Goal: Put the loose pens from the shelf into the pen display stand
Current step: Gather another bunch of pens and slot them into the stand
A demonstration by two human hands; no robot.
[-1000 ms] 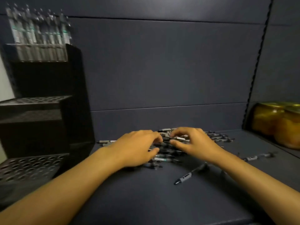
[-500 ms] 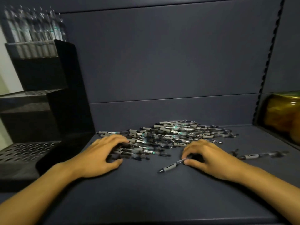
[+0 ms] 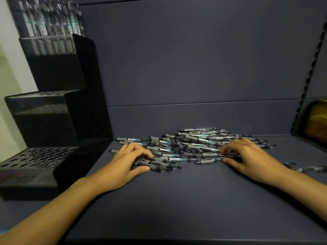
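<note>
Dim, bluish light; slight motion blur throughout, wide-angle bending at the edges, dark corners.

You have an amber jar (image 3: 318, 121) at the right edge, cut off by the frame, behind a perforated upright (image 3: 308, 80). Dark back panel (image 3: 194, 59); pale wall (image 3: 10, 76) far left.
</note>
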